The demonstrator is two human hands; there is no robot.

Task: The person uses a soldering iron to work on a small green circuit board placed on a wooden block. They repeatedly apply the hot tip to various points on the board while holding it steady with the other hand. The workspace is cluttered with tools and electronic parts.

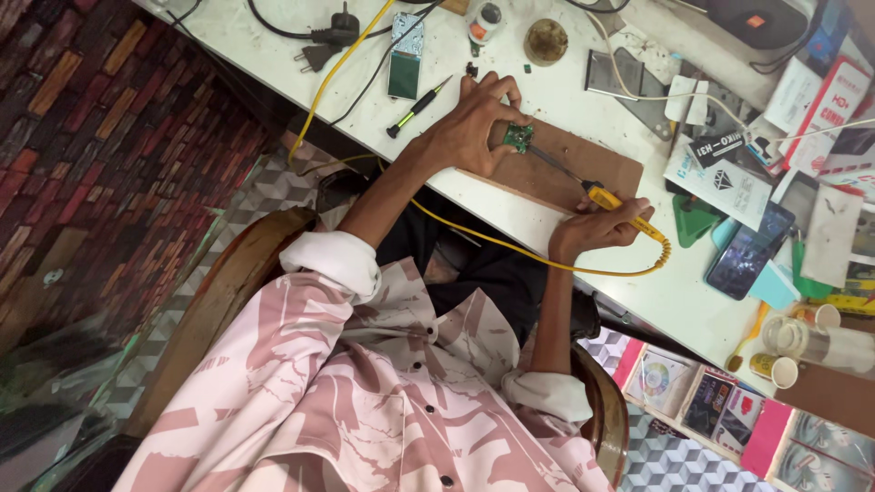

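While the white worktable [547, 228] is crowded along its far side, the part around the brown board [583, 164] is fairly open. A green-handled screwdriver [417, 107] lies just left of the left hand [469, 128], and beyond it sits a small module with a green screen [406, 56]. Two black plugs [326, 44] with their cables lie further off, near a round tin [546, 41]. To the right of the board are a green triangular pick [694, 219], a dark phone [747, 251], papers and small boxes, and a few cups [775, 369] at the table's edge. A yellow cable [510, 246] runs from the iron's tail back across the table edge and up past the left forearm; nothing lies between the two hands.

The left hand rests on the near corner of the board, its fingers curled and pinching a small green circuit board [519, 137] between thumb and fingertips, holding it down against the wood. The right hand [597, 228] is closed around the yellow handle of a soldering iron [629, 214], near the board's right edge. The iron's dark shaft slants up-left across the wood, and its tip meets the lower right edge of the circuit board, just beside the left fingertips
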